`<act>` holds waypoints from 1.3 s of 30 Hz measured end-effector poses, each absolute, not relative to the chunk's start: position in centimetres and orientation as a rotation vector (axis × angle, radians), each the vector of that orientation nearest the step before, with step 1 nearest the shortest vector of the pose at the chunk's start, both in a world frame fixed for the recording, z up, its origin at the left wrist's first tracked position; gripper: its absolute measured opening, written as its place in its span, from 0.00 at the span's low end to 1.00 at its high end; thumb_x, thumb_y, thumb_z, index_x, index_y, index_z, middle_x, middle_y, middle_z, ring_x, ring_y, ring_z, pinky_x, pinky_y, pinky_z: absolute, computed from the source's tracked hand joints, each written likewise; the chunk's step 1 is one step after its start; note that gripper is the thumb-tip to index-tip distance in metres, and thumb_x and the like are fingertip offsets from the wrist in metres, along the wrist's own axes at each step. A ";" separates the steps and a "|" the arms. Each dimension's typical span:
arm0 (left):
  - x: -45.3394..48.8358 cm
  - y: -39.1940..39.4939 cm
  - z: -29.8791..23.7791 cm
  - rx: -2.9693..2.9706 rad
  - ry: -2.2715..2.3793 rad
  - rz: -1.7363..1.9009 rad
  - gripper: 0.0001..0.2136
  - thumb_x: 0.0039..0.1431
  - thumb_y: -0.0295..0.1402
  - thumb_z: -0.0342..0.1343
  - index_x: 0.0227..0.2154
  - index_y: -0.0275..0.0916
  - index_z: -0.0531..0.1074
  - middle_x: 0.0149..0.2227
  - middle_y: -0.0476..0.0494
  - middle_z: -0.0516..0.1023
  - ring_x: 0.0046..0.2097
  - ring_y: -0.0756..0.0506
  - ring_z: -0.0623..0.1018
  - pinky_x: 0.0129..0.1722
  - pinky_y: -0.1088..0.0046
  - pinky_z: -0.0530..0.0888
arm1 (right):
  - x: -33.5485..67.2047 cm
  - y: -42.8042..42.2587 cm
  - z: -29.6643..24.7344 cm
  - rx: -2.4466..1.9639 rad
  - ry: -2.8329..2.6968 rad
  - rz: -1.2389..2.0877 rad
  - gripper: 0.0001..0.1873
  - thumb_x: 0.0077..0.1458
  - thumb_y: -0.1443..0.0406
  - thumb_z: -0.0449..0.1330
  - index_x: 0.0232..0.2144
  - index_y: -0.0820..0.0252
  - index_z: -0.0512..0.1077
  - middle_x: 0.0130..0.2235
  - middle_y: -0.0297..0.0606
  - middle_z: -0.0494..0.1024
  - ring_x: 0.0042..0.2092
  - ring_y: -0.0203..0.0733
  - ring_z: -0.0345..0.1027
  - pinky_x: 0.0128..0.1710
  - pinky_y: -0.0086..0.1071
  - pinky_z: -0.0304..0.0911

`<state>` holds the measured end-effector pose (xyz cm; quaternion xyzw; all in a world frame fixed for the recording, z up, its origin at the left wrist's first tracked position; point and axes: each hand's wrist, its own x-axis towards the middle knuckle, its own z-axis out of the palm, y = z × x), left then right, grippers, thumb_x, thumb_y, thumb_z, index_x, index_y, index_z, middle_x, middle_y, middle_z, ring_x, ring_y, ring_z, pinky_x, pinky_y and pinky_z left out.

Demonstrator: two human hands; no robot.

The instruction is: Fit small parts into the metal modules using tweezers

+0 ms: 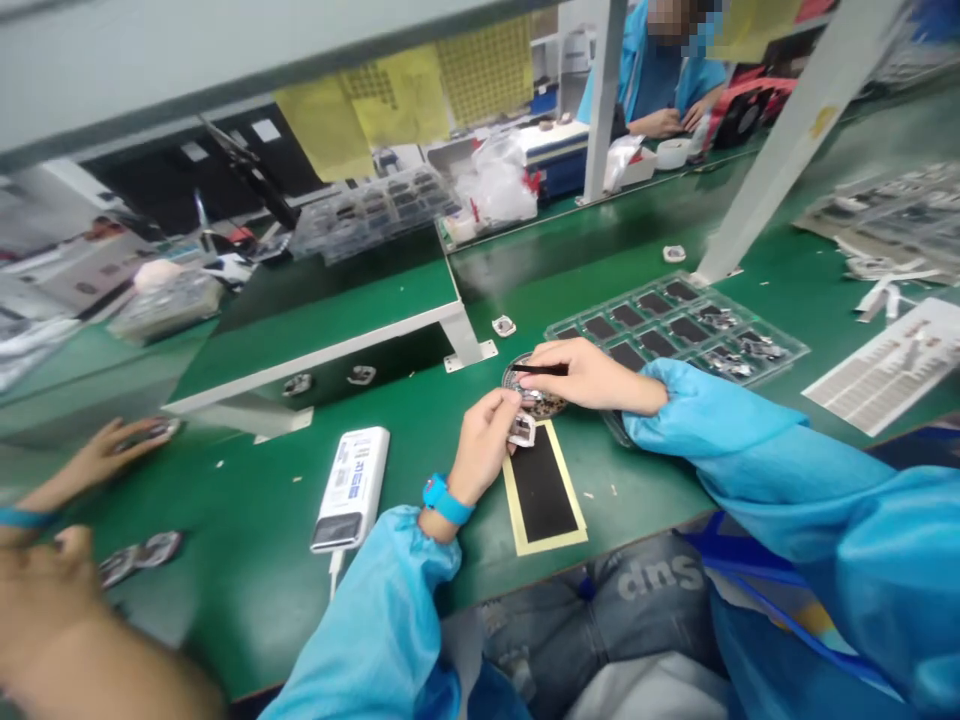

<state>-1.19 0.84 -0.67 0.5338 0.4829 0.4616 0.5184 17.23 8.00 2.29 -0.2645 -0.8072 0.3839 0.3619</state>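
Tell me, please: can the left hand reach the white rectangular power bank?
Probably yes: the power bank lies near, with only green tabletop between, though the left hand holds a small white-framed part.

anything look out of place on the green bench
Slightly: a small pale part lies loose beside a metal foot, outside the clear tray, and tiny scraps dot the bench, looking like stray litter. Nothing appears clearly spilled or damaged.

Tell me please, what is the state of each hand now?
Left hand: closed, holding a small white-rimmed part.
Right hand: closed, holding a slim black tool.
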 end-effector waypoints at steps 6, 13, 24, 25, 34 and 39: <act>-1.6 0.0 -0.6 1.290 1.206 1.143 0.17 0.63 0.48 0.57 0.34 0.37 0.76 0.23 0.51 0.72 0.23 0.53 0.69 0.21 0.79 0.65 | 17.0 7.0 0.9 -0.853 -1.788 1.197 0.19 0.61 0.52 0.60 0.44 0.59 0.80 0.44 0.40 0.83 0.45 0.46 0.76 0.48 0.39 0.69; -2.5 0.3 0.1 1.161 1.223 1.135 0.19 0.61 0.49 0.58 0.38 0.36 0.79 0.26 0.47 0.75 0.24 0.51 0.72 0.20 0.78 0.67 | 16.9 6.8 1.4 -0.898 -1.698 1.306 0.16 0.53 0.54 0.68 0.34 0.61 0.78 0.36 0.39 0.83 0.38 0.43 0.76 0.42 0.37 0.70; -3.1 1.0 0.1 1.109 1.253 1.267 0.18 0.58 0.46 0.63 0.40 0.35 0.80 0.31 0.42 0.81 0.27 0.50 0.75 0.23 0.76 0.68 | 17.4 6.1 2.3 -0.954 -1.647 1.509 0.19 0.49 0.53 0.71 0.38 0.60 0.79 0.34 0.40 0.84 0.35 0.43 0.77 0.34 0.34 0.70; -3.2 1.0 0.0 1.119 1.251 1.272 0.19 0.60 0.47 0.60 0.42 0.35 0.80 0.31 0.42 0.80 0.27 0.50 0.75 0.22 0.76 0.66 | 17.4 6.1 2.2 -0.949 -1.684 1.530 0.18 0.50 0.53 0.70 0.37 0.60 0.80 0.34 0.40 0.84 0.35 0.42 0.77 0.34 0.34 0.70; -3.5 0.5 0.2 1.245 1.262 1.271 0.21 0.65 0.47 0.54 0.48 0.37 0.81 0.32 0.43 0.79 0.28 0.50 0.68 0.28 0.73 0.65 | 16.8 5.8 1.4 -0.935 -1.828 1.499 0.18 0.55 0.51 0.66 0.29 0.61 0.80 0.29 0.38 0.82 0.33 0.39 0.74 0.38 0.33 0.67; -3.3 0.4 0.2 1.233 1.239 1.278 0.20 0.63 0.46 0.56 0.49 0.38 0.81 0.37 0.42 0.80 0.29 0.49 0.68 0.29 0.72 0.66 | 16.5 5.5 1.2 -0.972 -1.780 1.512 0.19 0.55 0.51 0.66 0.28 0.61 0.79 0.27 0.37 0.81 0.28 0.35 0.68 0.29 0.30 0.62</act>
